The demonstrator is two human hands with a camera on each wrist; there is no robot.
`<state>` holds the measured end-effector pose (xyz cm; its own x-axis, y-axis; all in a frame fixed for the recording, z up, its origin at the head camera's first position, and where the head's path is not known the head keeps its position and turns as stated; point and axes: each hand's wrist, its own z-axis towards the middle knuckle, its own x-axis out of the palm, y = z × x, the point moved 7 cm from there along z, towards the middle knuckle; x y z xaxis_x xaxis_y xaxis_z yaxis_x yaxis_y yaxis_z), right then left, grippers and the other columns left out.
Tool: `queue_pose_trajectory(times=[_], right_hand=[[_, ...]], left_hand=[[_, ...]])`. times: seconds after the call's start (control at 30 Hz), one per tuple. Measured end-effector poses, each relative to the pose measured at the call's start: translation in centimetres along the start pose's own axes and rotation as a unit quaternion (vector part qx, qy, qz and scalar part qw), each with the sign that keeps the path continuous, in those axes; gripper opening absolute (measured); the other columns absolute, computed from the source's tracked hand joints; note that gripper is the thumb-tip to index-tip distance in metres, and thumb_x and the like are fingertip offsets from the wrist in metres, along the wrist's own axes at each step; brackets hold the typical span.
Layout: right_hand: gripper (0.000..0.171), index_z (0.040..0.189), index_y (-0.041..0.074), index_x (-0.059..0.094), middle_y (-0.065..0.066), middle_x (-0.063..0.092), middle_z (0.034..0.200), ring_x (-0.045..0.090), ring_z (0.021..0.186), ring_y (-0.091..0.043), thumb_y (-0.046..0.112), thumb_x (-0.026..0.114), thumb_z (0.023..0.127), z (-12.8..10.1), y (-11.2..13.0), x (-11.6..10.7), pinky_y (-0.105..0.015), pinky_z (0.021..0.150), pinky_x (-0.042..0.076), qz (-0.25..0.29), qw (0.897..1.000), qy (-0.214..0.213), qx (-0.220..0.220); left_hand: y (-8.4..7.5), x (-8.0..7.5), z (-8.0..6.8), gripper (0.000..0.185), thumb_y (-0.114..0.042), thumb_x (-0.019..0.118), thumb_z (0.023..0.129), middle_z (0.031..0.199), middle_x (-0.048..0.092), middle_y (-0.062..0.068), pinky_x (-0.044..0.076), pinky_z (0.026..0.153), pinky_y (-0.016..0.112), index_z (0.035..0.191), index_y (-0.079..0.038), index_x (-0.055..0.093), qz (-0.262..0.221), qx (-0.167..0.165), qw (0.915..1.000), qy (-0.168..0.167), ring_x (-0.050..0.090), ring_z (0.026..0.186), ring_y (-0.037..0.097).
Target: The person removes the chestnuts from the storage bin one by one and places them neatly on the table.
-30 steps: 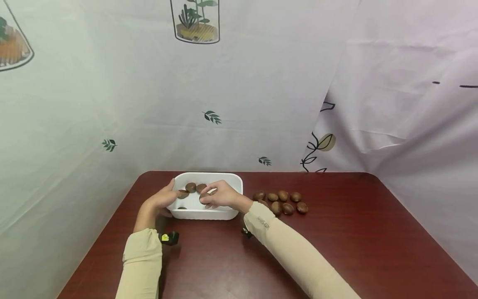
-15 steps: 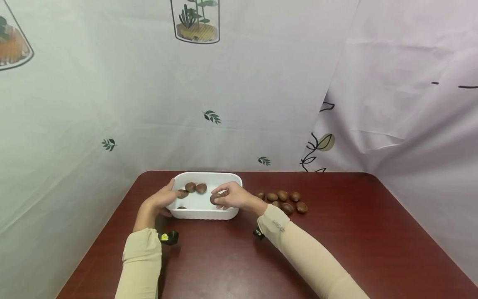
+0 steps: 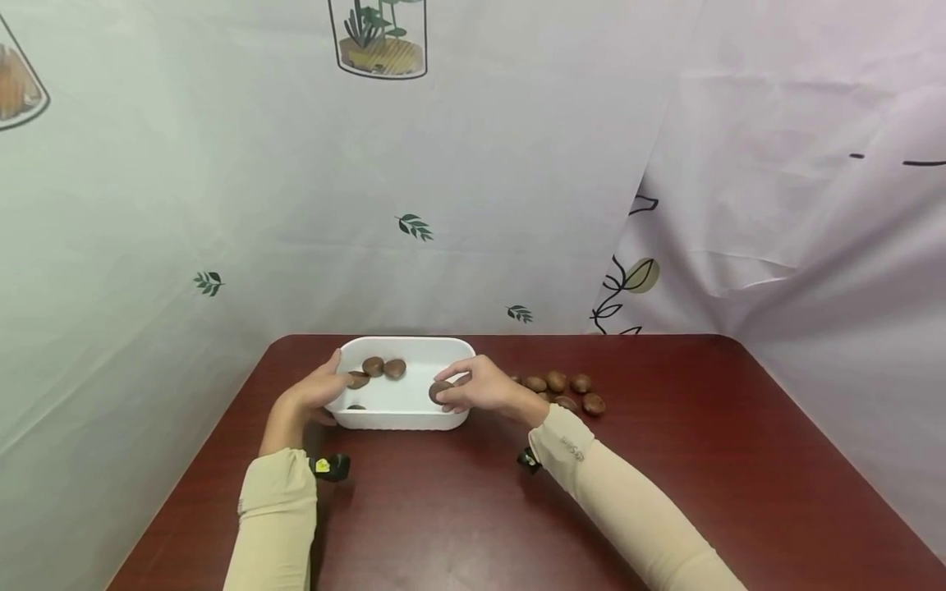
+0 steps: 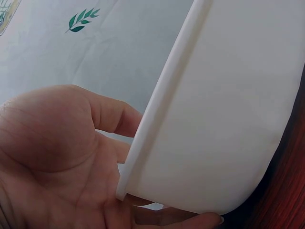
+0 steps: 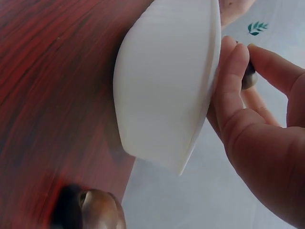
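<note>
the right hand (image 3: pixel 480 389) pinches one brown nut (image 3: pixel 440 391) between thumb and fingers (image 5: pixel 233 71), right at the right end of the white tub (image 3: pixel 405 405). a second ago this hand was deeper in the tub, over its middle. now it has slid out to the right wall with the nut, so it looks like the nut is coming out of the tub, or is being moved to that end. i cannot be sure which.

the left hand (image 3: pixel 314 396) has not moved. it holds the left end of the tub, thumb on the rim and fingers curled round the wall under it, as the left wrist view shows. this keeps the tub from sliding.

the tub sits near the back edge of the worktop (image 3: pixel 665 460), a bit left of the middle. inside it are more nuts: two side by side (image 3: pixel 383 367) by the back wall, one (image 3: pixel 358 379) close to the left thumb, and a small bit of one (image 3: pixel 355 407) by the front wall.

a pile of nuts (image 3: pixel 560 390) lies on the worktop just right of the tub, behind the right wrist. the right wrist view shows one more nut (image 5: pixel 97 210) blurry in the bottom corner.

the camera has tipped a little since before, so everything sits a bit higher in the head view. the tub itself stays where it was on the worktop.

the sleeves are tan, and a small black thing (image 3: pixel 328 466) hangs under the left wrist.
</note>
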<state>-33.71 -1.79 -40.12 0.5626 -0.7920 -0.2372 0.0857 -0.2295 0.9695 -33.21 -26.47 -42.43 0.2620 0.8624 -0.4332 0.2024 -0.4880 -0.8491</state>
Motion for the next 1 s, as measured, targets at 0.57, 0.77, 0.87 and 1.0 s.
queue_pose_trajectory(times=[0.57, 0.77, 0.87, 1.0], right_hand=[[0.031, 0.114, -0.006, 0.066, -0.015, 0.074, 0.086, 0.072, 0.074, -0.024, -0.002, 0.074, 0.084, -2.5, -0.8, -2.0, -0.048, 0.077, 0.057, 0.033, 0.999, 0.015, 0.015], [0.033, 0.118, -0.008, 0.066, -0.017, 0.074, 0.096, 0.071, 0.086, -0.041, -0.003, 0.072, 0.086, -3.7, -1.1, -3.1, -0.05, 0.078, 0.056, 0.029, 0.999, 0.013, 0.014], [0.034, 0.119, -0.008, 0.067, -0.016, 0.074, 0.097, 0.073, 0.08, -0.032, -0.002, 0.073, 0.086, -4.1, -1.6, -3.7, -0.047, 0.076, 0.058, 0.02, 1.0, 0.007, 0.016], [0.034, 0.118, -0.008, 0.068, -0.015, 0.075, 0.092, 0.071, 0.071, -0.019, 0.001, 0.074, 0.086, -4.7, -2.4, -4.5, -0.043, 0.071, 0.059, -0.003, 1.0, -0.002, 0.021]], left_hand=[[-0.2, -0.2, 0.0, 0.084, -0.024, 0.046, 0.101, 0.157, 0.009, 0.033, 0.053, 0.077, 0.059, 0.157, -0.011, -0.017, 0.013, -0.007, 0.9999, -0.009, 0.042, 0.123, 0.049], [-0.1, -0.2, -0.1, 0.085, -0.024, 0.046, 0.101, 0.159, 0.004, 0.032, 0.052, 0.079, 0.061, 0.156, -0.011, -0.018, 0.013, -0.01, 0.9998, -0.008, 0.04, 0.126, 0.05], [0.0, 0.0, -0.1, 0.085, -0.024, 0.046, 0.101, 0.157, 0.007, 0.033, 0.052, 0.078, 0.06, 0.156, -0.011, -0.017, 0.014, -0.009, 0.9998, -0.007, 0.041, 0.124, 0.049], [-0.1, 0.0, -0.1, 0.083, -0.024, 0.046, 0.102, 0.156, 0.011, 0.032, 0.052, 0.078, 0.059, 0.157, -0.012, -0.014, 0.007, -0.008, 0.9999, -0.004, 0.045, 0.121, 0.046]])
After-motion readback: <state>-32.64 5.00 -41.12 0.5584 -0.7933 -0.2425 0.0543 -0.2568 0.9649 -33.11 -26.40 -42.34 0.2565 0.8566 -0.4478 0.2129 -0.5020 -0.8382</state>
